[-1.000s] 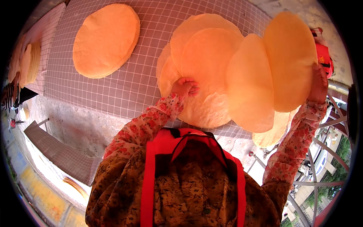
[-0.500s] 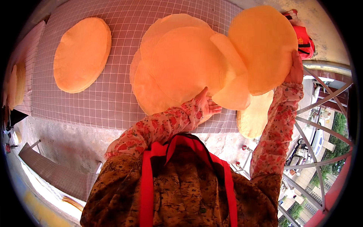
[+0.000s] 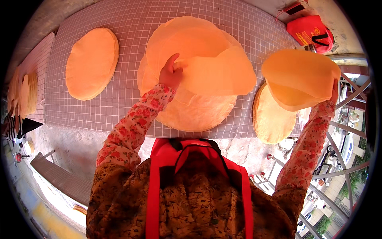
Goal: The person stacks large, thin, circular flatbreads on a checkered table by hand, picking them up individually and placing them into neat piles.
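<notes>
In the middle of the table lies a spread pile of thin, round, pale-orange sheets (image 3: 199,115), overlapping unevenly. My left hand (image 3: 171,73) is over the pile's left part, fingers curled at the edge of a lifted, folded sheet (image 3: 219,73) that stretches rightward. My right hand (image 3: 335,91), partly hidden, grips the right edge of another round sheet (image 3: 301,75), which sags and folds in the air. Beneath that raised sheet is a neat stack of round sheets (image 3: 272,119) at the table's right end, its upper part covered from view.
Another neat stack (image 3: 93,63) sits on the left of the checked tablecloth (image 3: 129,79). More sheets (image 3: 30,93) stand at the far left. A red bag (image 3: 310,34) and a dark phone-like object (image 3: 295,8) lie beyond the back right corner. Metal railing bars (image 3: 342,173) run along the right.
My right hand has moved right and nearer, carrying its sheet from the pile to over the right stack. My left hand went from open at the pile's near edge up and left, closing on a sheet.
</notes>
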Available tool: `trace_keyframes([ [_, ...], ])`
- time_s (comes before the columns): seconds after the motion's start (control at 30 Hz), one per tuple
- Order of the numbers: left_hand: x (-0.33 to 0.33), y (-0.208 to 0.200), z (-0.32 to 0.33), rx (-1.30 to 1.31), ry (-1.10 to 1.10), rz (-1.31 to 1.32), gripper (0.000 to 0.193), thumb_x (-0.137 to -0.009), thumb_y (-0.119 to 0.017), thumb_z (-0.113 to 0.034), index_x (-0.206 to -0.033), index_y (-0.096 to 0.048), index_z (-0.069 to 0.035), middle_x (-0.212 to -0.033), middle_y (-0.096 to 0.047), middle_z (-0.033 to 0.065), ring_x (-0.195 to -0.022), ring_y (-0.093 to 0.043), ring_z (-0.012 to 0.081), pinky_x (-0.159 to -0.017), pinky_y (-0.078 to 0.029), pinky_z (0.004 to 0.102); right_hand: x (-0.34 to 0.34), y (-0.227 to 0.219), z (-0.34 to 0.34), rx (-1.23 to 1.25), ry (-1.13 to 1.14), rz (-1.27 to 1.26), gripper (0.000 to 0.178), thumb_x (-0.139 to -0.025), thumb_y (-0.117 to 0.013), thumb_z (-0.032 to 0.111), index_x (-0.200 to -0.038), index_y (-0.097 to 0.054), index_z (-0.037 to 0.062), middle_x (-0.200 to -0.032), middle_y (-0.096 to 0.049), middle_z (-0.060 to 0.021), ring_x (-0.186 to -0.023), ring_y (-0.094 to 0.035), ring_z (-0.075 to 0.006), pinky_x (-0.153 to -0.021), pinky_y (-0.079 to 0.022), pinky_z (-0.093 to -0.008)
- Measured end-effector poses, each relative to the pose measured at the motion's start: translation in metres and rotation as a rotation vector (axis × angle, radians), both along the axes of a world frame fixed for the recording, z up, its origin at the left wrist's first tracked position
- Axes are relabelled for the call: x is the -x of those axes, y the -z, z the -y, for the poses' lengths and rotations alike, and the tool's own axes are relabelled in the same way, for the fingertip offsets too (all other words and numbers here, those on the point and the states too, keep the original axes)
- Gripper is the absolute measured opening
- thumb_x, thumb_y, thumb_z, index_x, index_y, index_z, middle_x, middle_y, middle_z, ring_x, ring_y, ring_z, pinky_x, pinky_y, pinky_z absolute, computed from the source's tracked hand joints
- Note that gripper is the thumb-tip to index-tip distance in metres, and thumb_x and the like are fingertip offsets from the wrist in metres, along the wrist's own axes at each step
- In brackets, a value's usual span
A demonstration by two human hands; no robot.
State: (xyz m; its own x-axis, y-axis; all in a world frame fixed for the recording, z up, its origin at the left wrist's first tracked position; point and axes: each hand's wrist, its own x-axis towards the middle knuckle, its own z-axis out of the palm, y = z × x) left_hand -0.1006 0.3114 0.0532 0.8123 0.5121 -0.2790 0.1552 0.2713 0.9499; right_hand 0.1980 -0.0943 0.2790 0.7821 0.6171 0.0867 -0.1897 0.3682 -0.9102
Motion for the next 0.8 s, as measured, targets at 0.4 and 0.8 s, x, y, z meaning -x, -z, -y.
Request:
trace_keyframes([
  [0.4,0.105,-0.025,-0.002,0.641,-0.300,0.053,0.050,-0.083,-0.049,0.000,-0.131,-0.037,-0.002,-0.111,-0.058,0.0115,-0.103,-0.057,0.0208,-0.084,-0.049,0.0323,0.007,0.016,-0.065,0.209,0.384,-0.142,0.047,-0.093,-0.042,0.039,-0.124,-0.046,0.0052,-0.118,-0.055,-0.0118,-0.103,-0.056,-0.0276,-0.089,-0.046,-0.0378],
  [0.8,-0.076,-0.165,0.037,0.286,0.266,0.187,0.063,-0.079,-0.038,0.002,-0.140,-0.027,-0.012,-0.112,-0.054,0.0068,-0.086,-0.055,0.0164,-0.075,-0.050,0.0301,0.002,0.076,0.011,-0.126,0.159,-0.302,0.052,-0.093,-0.033,0.044,-0.126,-0.046,0.0055,-0.125,-0.051,-0.0121,-0.111,-0.051,-0.0306,-0.095,-0.040,-0.0443],
])
